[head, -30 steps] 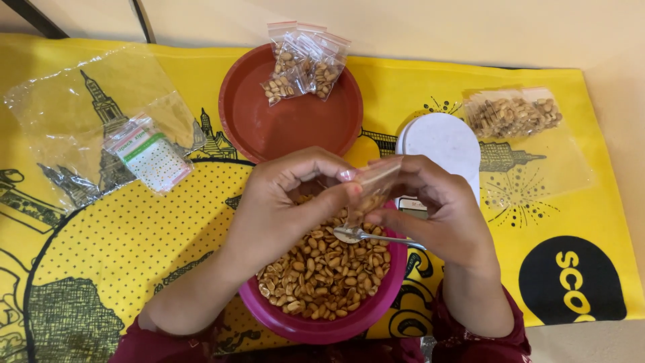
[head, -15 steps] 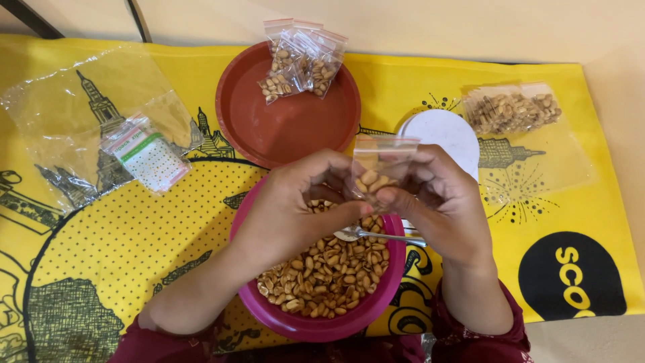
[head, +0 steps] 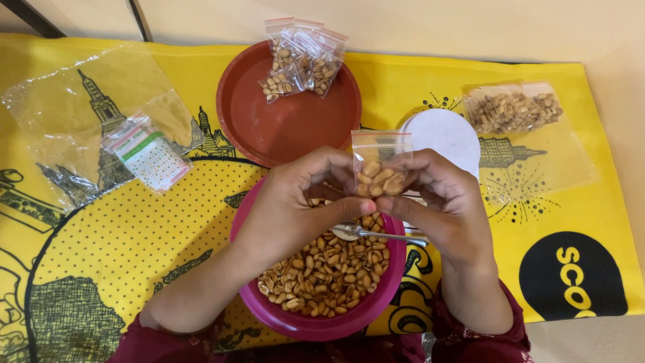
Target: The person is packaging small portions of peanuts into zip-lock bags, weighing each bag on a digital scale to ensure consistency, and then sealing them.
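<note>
Both hands, left hand (head: 295, 202) & right hand (head: 440, 202), are pinching one small clear zip bag (head: 381, 168) partly filled w/ peanuts, held upright right above the pink bowl (head: 322, 323) of peanuts at the near edge of the tabletop. Imo the top looks open, so if it tilts or the grip slips, nuts spill, prob into the bowl but maybe onto the yellow cloth (head: 134, 242). A spoon (head: 376, 234) rests in the bowl just under the right hand, easy to bump; filled bags (head: 302, 64) sit in the red plate (head: 289, 128) on the far side.
</note>
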